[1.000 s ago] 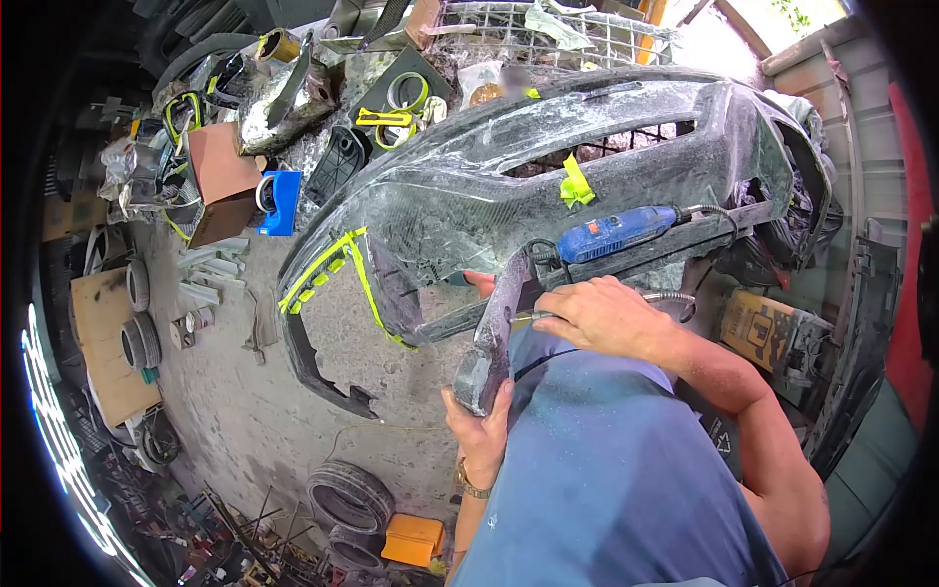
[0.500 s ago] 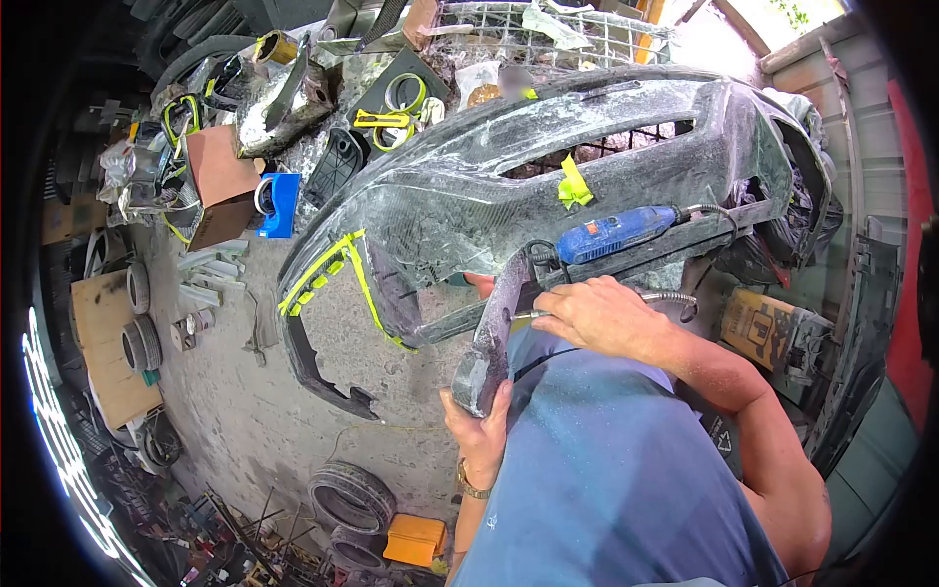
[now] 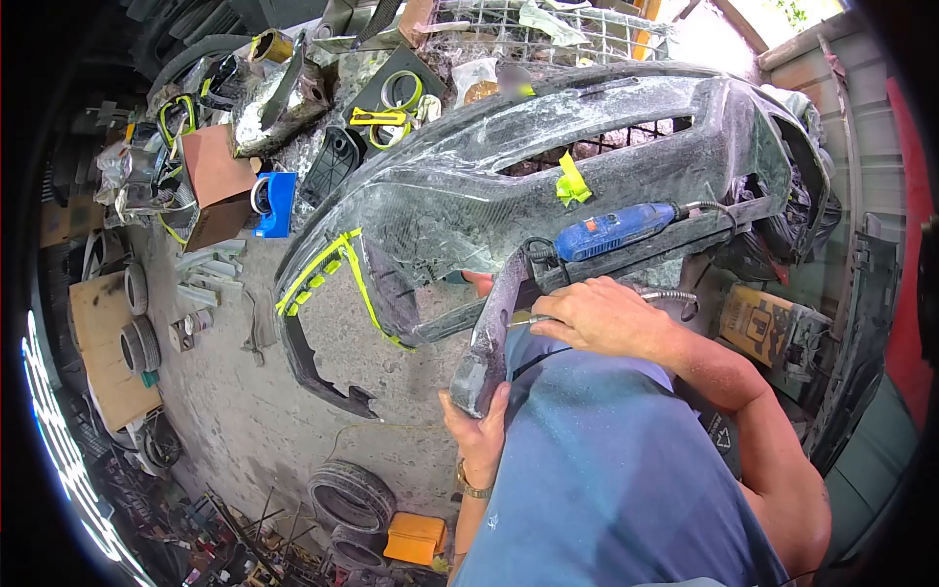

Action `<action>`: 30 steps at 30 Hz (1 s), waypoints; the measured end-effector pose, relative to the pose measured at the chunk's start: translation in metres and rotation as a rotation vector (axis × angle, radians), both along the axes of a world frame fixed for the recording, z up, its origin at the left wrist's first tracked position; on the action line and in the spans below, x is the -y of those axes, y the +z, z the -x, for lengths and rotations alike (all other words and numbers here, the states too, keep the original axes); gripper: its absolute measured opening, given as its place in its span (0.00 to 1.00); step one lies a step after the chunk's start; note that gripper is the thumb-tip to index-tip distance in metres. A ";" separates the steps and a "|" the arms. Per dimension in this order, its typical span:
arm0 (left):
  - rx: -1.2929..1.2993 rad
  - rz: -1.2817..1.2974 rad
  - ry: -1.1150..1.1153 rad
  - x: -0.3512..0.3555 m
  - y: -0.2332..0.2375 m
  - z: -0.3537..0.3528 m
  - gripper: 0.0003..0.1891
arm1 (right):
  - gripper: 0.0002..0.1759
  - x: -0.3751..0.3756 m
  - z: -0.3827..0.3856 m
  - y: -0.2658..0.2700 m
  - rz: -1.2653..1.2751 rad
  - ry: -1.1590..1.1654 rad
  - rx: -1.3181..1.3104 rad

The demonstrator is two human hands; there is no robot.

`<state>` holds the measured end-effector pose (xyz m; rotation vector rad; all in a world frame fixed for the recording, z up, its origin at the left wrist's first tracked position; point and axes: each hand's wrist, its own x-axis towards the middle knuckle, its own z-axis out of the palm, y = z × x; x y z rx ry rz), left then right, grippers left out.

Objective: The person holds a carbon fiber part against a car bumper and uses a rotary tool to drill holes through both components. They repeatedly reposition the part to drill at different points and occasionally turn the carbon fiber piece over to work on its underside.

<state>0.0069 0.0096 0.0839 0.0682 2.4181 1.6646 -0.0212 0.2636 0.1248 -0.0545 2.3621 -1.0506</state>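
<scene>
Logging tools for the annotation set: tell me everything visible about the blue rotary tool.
The rotary tool is a blue plastic cylinder with a dark nose. It is dusty and lies roughly level on a ledge of the grey bumper. A cable leaves its right end. Below it, a metal flex shaft runs to a slim handpiece pinched in the right hand, tip at a bumper strut. No hand touches the tool's body.

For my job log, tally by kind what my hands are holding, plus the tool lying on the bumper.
bumper, held by the left hand: 1
flex-shaft handpiece, held by the right hand: 1
blue rotary tool, lying on the bumper: 1
Total: 3
</scene>
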 end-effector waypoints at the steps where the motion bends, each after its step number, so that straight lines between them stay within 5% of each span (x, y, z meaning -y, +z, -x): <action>1: 0.002 0.000 0.000 0.003 -0.003 -0.001 0.24 | 0.19 -0.001 -0.001 0.000 0.000 0.000 0.002; 6: 0.321 -0.233 0.127 0.031 -0.039 -0.014 0.32 | 0.19 -0.004 -0.012 -0.017 0.128 -0.139 -0.065; 17: 0.189 -0.161 0.094 0.028 -0.047 -0.023 0.25 | 0.18 0.025 -0.029 -0.027 -0.103 -0.089 0.018; 22: 0.213 -0.153 0.071 0.038 -0.058 -0.029 0.34 | 0.17 0.027 -0.028 -0.031 -0.095 -0.094 -0.167; 30: 0.227 -0.102 0.089 0.041 -0.059 -0.030 0.34 | 0.17 0.032 -0.025 -0.032 -0.104 -0.070 -0.149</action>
